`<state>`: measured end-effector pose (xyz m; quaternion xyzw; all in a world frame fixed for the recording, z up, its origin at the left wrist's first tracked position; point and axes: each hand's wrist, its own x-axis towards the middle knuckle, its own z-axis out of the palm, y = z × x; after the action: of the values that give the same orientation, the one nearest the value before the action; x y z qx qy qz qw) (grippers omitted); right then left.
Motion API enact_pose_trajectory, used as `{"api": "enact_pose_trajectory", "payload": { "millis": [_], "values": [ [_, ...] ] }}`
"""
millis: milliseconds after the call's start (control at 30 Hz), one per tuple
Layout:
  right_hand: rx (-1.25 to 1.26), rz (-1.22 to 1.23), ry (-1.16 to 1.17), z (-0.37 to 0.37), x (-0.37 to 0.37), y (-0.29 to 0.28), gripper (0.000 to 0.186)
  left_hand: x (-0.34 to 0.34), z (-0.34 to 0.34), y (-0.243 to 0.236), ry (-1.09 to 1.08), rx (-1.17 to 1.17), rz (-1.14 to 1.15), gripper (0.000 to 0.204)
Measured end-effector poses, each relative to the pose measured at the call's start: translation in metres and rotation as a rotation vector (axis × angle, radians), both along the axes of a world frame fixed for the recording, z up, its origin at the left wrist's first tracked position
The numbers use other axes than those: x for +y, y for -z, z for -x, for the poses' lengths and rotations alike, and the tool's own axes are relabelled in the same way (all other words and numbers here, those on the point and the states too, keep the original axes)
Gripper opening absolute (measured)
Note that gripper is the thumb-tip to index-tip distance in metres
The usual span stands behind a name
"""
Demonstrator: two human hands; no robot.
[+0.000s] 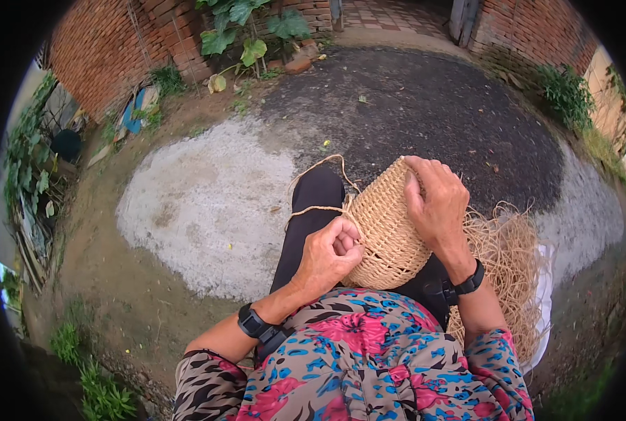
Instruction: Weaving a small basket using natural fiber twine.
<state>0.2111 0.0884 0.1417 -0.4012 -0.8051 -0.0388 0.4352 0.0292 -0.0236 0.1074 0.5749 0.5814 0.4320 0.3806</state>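
A tan woven straw piece [383, 228], shaped like a bag or basket, rests tilted over my lap. My right hand [434, 200] is closed on its upper right edge, thumb toward the weave. At the piece's left side, my left hand [333, 254] is closed in a pinch, with the fingers curled at a straw strand [313, 209] by the weave; the fingertips are partly hidden. Loose lengths of that straw loop over my dark-clad left knee [309, 188]. To the right of my lap lies a tangled heap of straw [502, 274] on a white sheet [542, 302].
Around me is a yard of pale concrete [194, 196], dark gravel [425, 98] and dirt. Brick walls [95, 52] flank an opening with tiled paving [390, 17] at the back. Leafy plants [250, 28] grow along the walls, with more greenery and some boards at the left.
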Motion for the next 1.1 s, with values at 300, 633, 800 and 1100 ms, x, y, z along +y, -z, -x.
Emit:
{"api": "enact_pose_trajectory", "payload": {
  "millis": [300,633,800,1100],
  "values": [
    [-0.064,-0.060,0.066,0.004,0.000,0.011,0.022,0.015,0.012,0.039,-0.091,-0.067,0.003,0.015],
    [-0.099,-0.088,0.077,0.010,0.004,0.015,0.020,0.023,0.024,0.035,-0.044,-0.479,0.350,0.015],
    [-0.133,-0.110,0.064,0.013,0.004,0.015,0.020,0.027,0.014,0.039,-0.092,-0.291,0.281,0.011],
    [-0.074,-0.129,-0.020,0.006,0.007,0.014,0.020,0.019,0.003,0.028,-0.135,0.432,-0.290,0.012]
  ]
}}
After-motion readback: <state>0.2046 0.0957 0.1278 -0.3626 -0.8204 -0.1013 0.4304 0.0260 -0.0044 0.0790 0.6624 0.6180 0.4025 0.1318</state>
